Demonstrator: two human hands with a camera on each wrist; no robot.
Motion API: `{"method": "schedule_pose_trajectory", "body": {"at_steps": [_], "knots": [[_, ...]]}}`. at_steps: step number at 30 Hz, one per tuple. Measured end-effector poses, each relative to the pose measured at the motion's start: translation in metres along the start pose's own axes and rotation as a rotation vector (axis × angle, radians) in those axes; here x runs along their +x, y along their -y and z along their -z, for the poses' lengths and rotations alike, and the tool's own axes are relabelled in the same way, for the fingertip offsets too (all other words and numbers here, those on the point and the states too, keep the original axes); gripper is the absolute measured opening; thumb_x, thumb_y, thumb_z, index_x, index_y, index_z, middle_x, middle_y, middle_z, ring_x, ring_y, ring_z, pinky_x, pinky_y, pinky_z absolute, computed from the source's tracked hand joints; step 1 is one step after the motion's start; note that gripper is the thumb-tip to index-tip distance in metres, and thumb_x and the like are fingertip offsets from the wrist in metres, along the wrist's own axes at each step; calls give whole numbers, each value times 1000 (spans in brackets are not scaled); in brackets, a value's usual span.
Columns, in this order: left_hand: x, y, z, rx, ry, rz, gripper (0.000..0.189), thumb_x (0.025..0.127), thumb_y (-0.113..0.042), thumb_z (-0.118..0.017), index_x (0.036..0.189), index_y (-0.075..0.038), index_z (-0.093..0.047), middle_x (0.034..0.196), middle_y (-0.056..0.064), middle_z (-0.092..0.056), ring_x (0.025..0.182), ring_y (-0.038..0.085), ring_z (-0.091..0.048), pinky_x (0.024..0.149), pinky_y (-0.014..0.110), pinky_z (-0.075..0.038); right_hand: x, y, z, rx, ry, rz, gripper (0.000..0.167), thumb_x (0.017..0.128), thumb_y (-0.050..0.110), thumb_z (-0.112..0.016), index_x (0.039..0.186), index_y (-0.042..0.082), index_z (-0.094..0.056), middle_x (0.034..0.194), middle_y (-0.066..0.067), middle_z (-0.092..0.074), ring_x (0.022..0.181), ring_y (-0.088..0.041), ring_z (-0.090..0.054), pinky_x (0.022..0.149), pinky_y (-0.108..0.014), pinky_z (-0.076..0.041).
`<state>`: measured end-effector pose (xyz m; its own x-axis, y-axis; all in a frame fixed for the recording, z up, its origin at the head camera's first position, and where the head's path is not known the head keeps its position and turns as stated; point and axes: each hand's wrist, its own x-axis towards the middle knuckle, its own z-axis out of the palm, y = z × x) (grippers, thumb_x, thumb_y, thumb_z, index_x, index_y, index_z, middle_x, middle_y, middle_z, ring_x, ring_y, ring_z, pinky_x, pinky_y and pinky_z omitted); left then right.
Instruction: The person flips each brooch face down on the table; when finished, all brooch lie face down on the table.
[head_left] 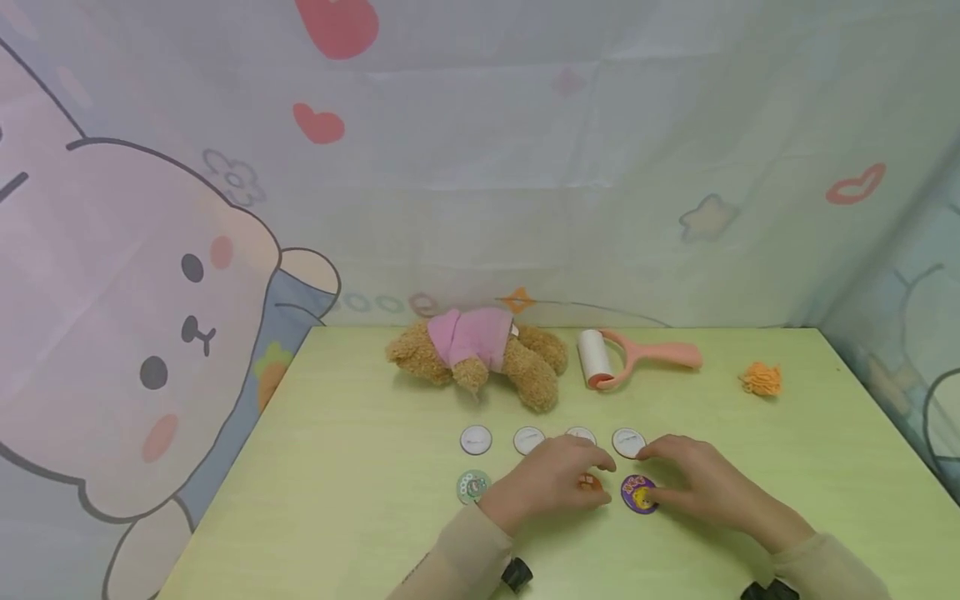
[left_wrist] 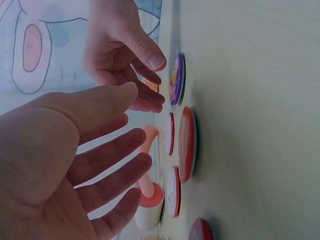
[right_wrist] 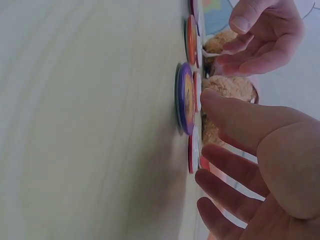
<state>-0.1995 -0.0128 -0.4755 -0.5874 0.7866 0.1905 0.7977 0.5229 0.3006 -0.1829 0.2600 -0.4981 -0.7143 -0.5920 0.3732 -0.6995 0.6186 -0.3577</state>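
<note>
My left hand (head_left: 551, 479), fingers loosely spread, hovers over an orange button badge (head_left: 590, 482) and partly covers it. Beside a purple badge (head_left: 638, 494) with a yellow figure is my right hand (head_left: 705, 483), its thumb tip overlapping the badge's edge in the head view. Both wrist views show relaxed fingers with nothing between them. A green badge (head_left: 473, 487) lies left of my left hand. Behind runs a row of white-backed badges with pins showing, among them one at the left end (head_left: 476, 440) and one near my right fingertips (head_left: 628, 442).
A teddy bear (head_left: 480, 350) in a pink top lies on its side at the table's back. Right of it are a lint roller (head_left: 637, 357) with a pink handle and an orange yarn bundle (head_left: 762, 379). A printed curtain (head_left: 525, 167) hangs behind the yellow-green table (head_left: 337, 475).
</note>
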Motion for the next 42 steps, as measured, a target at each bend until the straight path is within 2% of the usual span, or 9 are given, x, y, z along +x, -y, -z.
{"method": "schedule_pose_trajectory", "body": {"at_steps": [4, 10, 17, 26, 34, 42], "knots": [[7, -6, -8, 62, 12, -7, 33, 91, -35, -83, 120, -21, -77, 112, -10, -75, 96, -1, -64, 82, 12, -48, -8, -3, 2, -2, -17, -14, 45, 76, 21, -95, 115, 13, -74, 109, 6, -75, 102, -16, -70, 88, -42, -58], [15, -16, -11, 146, 20, -11, 31, 90, -34, -83, 118, -22, -77, 111, -10, -75, 90, 0, -64, 82, 16, -50, -14, -8, 4, 18, 28, -25, 48, 78, 29, -94, 118, 11, -74, 112, 4, -75, 102, -18, -70, 89, -41, -58], [19, -23, -15, 187, 2, 10, 30, 86, -29, -85, 115, -23, -77, 111, -12, -74, 91, 2, -65, 78, 16, -49, -18, -9, 6, 27, 48, -42, 50, 76, 28, -95, 118, 11, -73, 113, 3, -75, 105, -20, -69, 90, -41, -57], [22, -32, -20, 209, 55, 99, 26, 77, -21, -87, 100, -24, -75, 87, -14, -64, 70, 2, -51, 61, 17, -41, -22, -5, 0, 11, 15, -18, 50, 73, 20, -96, 117, 9, -74, 112, 1, -75, 102, -19, -69, 88, -43, -57], [23, -34, -23, 227, 72, 123, 25, 79, -24, -89, 100, -24, -74, 88, -14, -65, 73, 2, -54, 64, 17, -44, -23, -5, -2, 0, -10, -2, 48, 73, 17, -95, 116, 11, -74, 112, 3, -75, 102, -18, -69, 87, -43, -57], [23, -36, -22, 253, 58, 91, 28, 80, -25, -90, 103, -24, -75, 90, -14, -68, 75, 1, -57, 67, 16, -46, -22, -3, -4, -9, -34, 24, 47, 71, 13, -95, 113, 12, -75, 108, 4, -76, 99, -17, -69, 85, -42, -57]]}}
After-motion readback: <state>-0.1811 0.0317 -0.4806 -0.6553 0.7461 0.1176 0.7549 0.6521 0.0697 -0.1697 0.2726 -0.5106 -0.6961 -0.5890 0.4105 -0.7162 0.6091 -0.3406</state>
